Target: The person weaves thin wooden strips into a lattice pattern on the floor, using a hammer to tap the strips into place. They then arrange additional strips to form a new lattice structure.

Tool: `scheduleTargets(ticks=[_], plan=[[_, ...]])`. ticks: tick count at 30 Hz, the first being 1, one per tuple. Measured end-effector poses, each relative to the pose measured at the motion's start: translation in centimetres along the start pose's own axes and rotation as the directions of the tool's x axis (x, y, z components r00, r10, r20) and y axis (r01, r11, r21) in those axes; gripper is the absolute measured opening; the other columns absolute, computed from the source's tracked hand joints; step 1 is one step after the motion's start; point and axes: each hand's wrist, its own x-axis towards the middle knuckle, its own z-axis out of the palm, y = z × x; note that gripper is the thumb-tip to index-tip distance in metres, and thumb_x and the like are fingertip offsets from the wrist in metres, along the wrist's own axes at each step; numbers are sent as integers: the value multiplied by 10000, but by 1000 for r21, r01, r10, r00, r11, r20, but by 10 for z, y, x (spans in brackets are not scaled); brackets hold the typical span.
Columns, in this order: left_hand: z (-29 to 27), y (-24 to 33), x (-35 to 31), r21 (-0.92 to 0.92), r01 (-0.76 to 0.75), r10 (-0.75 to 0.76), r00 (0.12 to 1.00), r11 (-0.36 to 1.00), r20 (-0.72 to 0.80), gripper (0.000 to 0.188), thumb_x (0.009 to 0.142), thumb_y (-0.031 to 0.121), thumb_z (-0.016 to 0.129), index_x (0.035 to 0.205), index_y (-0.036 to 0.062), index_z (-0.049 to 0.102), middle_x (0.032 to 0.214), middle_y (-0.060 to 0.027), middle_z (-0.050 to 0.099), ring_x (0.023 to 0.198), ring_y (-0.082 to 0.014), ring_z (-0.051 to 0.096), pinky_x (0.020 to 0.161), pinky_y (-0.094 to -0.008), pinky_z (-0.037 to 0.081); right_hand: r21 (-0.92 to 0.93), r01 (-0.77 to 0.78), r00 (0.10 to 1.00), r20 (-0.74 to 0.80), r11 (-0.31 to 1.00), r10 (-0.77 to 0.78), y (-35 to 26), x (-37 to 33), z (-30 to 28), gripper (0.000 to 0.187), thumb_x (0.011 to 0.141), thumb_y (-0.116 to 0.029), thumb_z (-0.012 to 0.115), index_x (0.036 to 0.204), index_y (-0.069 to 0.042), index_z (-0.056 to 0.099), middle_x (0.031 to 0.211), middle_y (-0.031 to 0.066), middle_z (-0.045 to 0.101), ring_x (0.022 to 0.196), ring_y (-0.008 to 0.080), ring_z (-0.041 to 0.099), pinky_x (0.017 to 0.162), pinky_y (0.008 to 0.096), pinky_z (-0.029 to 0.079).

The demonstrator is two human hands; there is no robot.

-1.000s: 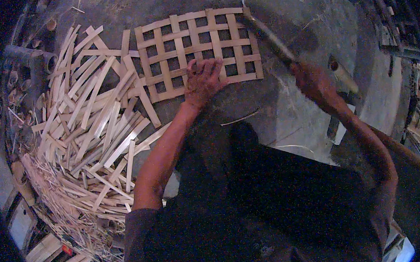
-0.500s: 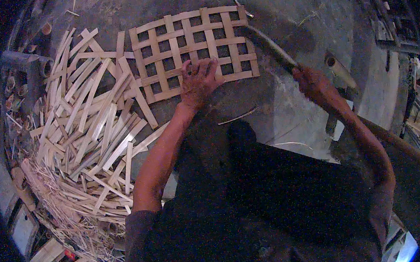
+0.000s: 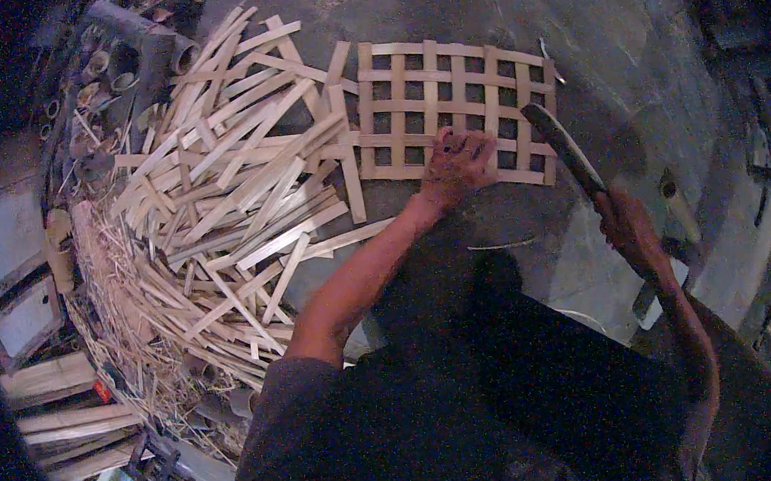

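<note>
Evidently, right hand (image 3: pixel 628 227) grips, left hand (image 3: pixel 457 167) rests

Nearest, the right hand closes around a long, narrow, dark blade (image 3: pixel 568 149). Farther off, the left hand lies on the near edge of a pale, rectangular lattice of woven flat strips (image 3: pixel 460 106) on the grey floor (image 3: pixel 624 14); whether it grips, I cannot tell.

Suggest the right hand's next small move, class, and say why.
Perhaps press the tip of the long tool to the right side of the woven panel: the right hand grips the tool, its tip by that side, while the left hand rests on the near edge.
</note>
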Motion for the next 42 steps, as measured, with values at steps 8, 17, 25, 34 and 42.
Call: scheduleTargets(ticks=[8,17,25,34,42], plan=[[-5,-28,9,-168,220,-217,975,961,39,543,836,398,683,1286,109,587,1285,-110,523,1216,-291,462,1056,-503,267,65,153,970,-202,986,-137,-10,-15,3,370,1048,-378,423,937,-40,526,685,33,518,570,135,498,528,314,416],[-8,-79,28,-3,134,-133,988,991,79,411,843,294,680,1215,143,590,1196,-98,520,1144,-291,476,985,-471,319,597,42,980,-180,801,83,66,2,68,329,1044,-374,448,925,-77,526,686,-17,457,580,100,432,508,286,370],[7,-88,33,-107,183,-173,980,977,100,422,687,329,749,1006,114,576,1084,-86,496,1073,-296,496,918,-464,350,556,132,933,-349,821,86,106,20,108,384,1036,-400,454,925,-48,560,723,15,496,650,123,481,596,319,417],[-32,-113,70,-142,-28,76,937,989,340,443,639,268,748,1001,96,558,1091,-113,487,1062,-325,505,875,-482,374,183,115,913,-406,976,-32,152,49,88,459,1022,-426,468,1112,-4,626,1012,165,685,878,287,675,754,419,500],[-84,-127,104,-227,-154,216,934,962,283,517,702,225,742,1176,91,585,1142,-142,560,1068,-372,540,898,-547,421,756,373,925,-260,538,-276,41,91,49,476,1013,-437,510,1303,-65,573,1181,59,654,1037,206,637,898,363,516]])
